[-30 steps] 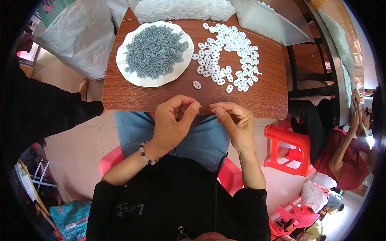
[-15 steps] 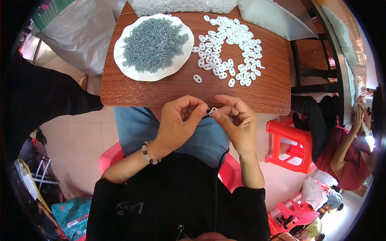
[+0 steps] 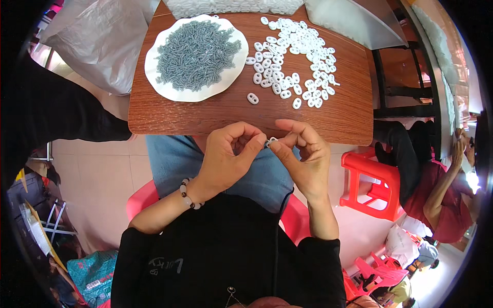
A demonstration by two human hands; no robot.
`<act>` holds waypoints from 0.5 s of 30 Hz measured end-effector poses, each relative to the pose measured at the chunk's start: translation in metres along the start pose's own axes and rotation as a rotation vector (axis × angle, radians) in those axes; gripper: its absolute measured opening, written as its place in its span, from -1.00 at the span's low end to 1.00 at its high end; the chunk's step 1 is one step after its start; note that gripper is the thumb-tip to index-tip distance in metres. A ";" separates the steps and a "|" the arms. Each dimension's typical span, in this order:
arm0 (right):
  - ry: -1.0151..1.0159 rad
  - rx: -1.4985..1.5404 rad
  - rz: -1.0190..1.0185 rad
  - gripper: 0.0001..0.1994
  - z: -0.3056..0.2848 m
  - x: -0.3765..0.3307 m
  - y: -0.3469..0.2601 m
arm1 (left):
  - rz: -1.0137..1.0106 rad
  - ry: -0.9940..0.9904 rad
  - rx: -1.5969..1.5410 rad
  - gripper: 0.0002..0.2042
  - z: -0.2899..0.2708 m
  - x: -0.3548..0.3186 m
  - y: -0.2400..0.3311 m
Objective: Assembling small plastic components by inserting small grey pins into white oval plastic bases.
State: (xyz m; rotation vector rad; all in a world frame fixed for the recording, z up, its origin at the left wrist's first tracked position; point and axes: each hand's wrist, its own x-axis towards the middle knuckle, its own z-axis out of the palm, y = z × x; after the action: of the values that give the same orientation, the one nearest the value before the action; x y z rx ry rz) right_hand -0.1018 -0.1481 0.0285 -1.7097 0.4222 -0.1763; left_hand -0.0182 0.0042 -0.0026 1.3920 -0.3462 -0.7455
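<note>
My left hand (image 3: 226, 159) and my right hand (image 3: 307, 159) meet just off the near edge of the table, above my lap. Between my right thumb and forefinger is a small white oval piece with two holes (image 3: 272, 139), partly covered by the fingertips. Pressed together against its left side are my left thumb and forefinger; whatever tiny thing they pinch is too small to name. Beyond the hands, several loose white two-hole pieces (image 3: 278, 77) lie spread over the tabletop. To their left, a heap of small grey-blue cylindrical bits (image 3: 197, 56) fills a white wavy-rimmed plate (image 3: 153, 64).
The brown wooden table (image 3: 205, 115) ends close to my hands. White bins or bags (image 3: 354, 23) line its far side. On the right is a red plastic stool (image 3: 372, 185), with a seated person (image 3: 441, 210) beyond. A black-clothed leg (image 3: 67, 110) reaches in from the left.
Both hands keep nearly the same place, with the fingertips shifting slightly around the white piece. The dark bit seen between them earlier shows less now. The black-clothed leg at left has moved a little.
</note>
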 end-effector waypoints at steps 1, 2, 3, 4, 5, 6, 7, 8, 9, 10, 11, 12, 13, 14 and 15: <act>0.000 -0.006 -0.011 -0.63 0.000 0.000 0.000 | 0.004 0.002 -0.006 -0.86 0.000 0.000 0.000; 0.001 -0.012 -0.023 -0.63 0.000 0.000 0.000 | 0.008 0.004 -0.012 -0.86 0.000 0.000 -0.001; 0.000 -0.012 -0.022 -0.63 0.001 0.000 0.000 | 0.007 0.005 -0.012 -0.86 0.000 0.001 -0.002; 0.000 -0.005 -0.016 -0.63 0.001 0.000 0.000 | 0.021 0.004 0.007 -0.86 0.000 0.001 -0.003; 0.000 0.003 -0.010 -0.63 0.001 0.001 0.000 | 0.036 0.002 0.026 -0.86 -0.001 0.001 -0.003; 0.001 0.003 -0.009 -0.63 0.001 0.001 0.000 | 0.035 0.002 0.026 -0.86 -0.001 0.001 -0.004; -0.003 -0.018 -0.014 -0.64 0.001 0.001 0.000 | 0.044 0.006 0.059 -0.87 -0.001 0.001 -0.004; -0.007 -0.039 -0.018 -0.64 0.001 0.001 0.000 | 0.054 0.009 0.093 -0.87 -0.001 0.001 -0.005; -0.007 -0.039 -0.017 -0.64 0.001 0.001 0.000 | 0.053 0.009 0.093 -0.87 -0.001 0.001 -0.004; -0.010 -0.030 -0.012 -0.64 0.001 0.001 0.000 | 0.043 0.007 0.116 -0.87 -0.001 0.002 -0.003; -0.014 -0.020 -0.008 -0.64 0.001 0.001 0.000 | 0.033 0.006 0.139 -0.87 -0.001 0.002 -0.002; -0.014 -0.020 -0.007 -0.64 0.002 0.001 0.000 | 0.033 0.006 0.139 -0.87 -0.002 0.002 -0.003; -0.012 -0.022 -0.009 -0.63 0.002 0.001 0.000 | 0.045 0.002 0.149 -0.87 -0.002 0.002 -0.004; -0.010 -0.024 -0.010 -0.63 0.002 0.001 0.000 | 0.058 -0.003 0.159 -0.86 -0.003 0.002 -0.005; -0.009 -0.024 -0.010 -0.63 0.002 0.001 0.001 | 0.058 -0.003 0.158 -0.86 -0.003 0.003 -0.005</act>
State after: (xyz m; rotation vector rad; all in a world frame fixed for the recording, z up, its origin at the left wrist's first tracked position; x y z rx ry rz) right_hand -0.0999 -0.1464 0.0272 -1.7361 0.4107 -0.1714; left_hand -0.0160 0.0044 -0.0082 1.5231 -0.4541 -0.6847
